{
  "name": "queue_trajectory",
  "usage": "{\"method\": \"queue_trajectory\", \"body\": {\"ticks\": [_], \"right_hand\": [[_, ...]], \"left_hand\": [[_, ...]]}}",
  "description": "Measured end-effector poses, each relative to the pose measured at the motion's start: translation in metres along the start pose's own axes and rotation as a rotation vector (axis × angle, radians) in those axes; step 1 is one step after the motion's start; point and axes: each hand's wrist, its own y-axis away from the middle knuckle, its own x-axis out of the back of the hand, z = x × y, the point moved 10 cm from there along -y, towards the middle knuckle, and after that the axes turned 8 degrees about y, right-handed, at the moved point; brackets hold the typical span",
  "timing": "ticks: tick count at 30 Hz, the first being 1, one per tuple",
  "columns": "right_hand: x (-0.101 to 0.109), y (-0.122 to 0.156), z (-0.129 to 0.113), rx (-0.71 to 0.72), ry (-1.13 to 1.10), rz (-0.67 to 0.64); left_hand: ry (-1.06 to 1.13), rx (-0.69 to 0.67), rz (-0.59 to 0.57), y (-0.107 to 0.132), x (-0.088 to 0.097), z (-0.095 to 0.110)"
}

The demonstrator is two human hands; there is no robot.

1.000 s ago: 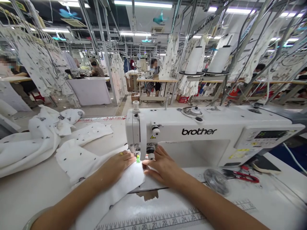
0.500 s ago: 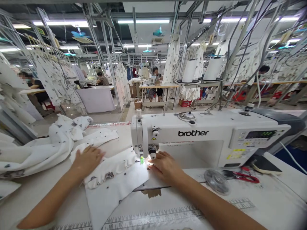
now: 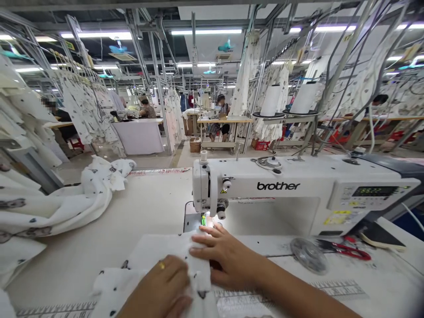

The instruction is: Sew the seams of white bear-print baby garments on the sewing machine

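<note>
A white printed fabric piece (image 3: 155, 258) lies on the table in front of the white Brother sewing machine (image 3: 298, 190). My left hand (image 3: 162, 287), a ring on one finger, is closed around the fabric near the bottom edge of the view. My right hand (image 3: 225, 256) lies on the fabric's right edge with fingers stretched out flat, just in front of the needle and presser foot (image 3: 202, 220). Both hands touch the same piece.
A heap of white printed garments (image 3: 66, 203) lies at the left of the table. Red-handled scissors (image 3: 347, 249) and a round metal disc (image 3: 308, 255) sit at the right under the machine arm. A ruler strip (image 3: 338, 289) runs along the table's front. Other people sit at tables behind.
The fabric has been drawn back from the needle toward me. My left hand has come in from the left and closed on it; my right hand has slid back with it.
</note>
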Motion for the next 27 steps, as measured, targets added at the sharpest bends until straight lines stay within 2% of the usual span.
{"method": "queue_trajectory", "body": {"ticks": [2, 4, 9, 13, 20, 27], "right_hand": [[0.007, 0.001, 0.003, 0.005, 0.038, 0.048], [0.015, 0.002, 0.008, 0.005, 0.087, 0.100], [0.022, 0.004, 0.026, -0.027, 0.141, 0.139], [0.019, 0.003, 0.030, -0.038, 0.155, 0.148], [0.016, 0.002, 0.030, -0.023, 0.197, 0.157], [0.017, 0.002, 0.032, -0.022, 0.147, 0.151]], "left_hand": [[-0.093, -0.183, 0.059, -0.022, 0.006, 0.021], [-0.190, -0.262, 0.094, -0.039, 0.009, 0.031], [-0.232, -0.150, 0.010, -0.064, 0.010, 0.023], [-0.202, -0.177, 0.003, -0.071, 0.020, 0.025], [-0.204, -0.276, -0.075, -0.071, 0.027, 0.031], [-0.217, -0.301, -0.046, -0.070, 0.030, 0.031]]}}
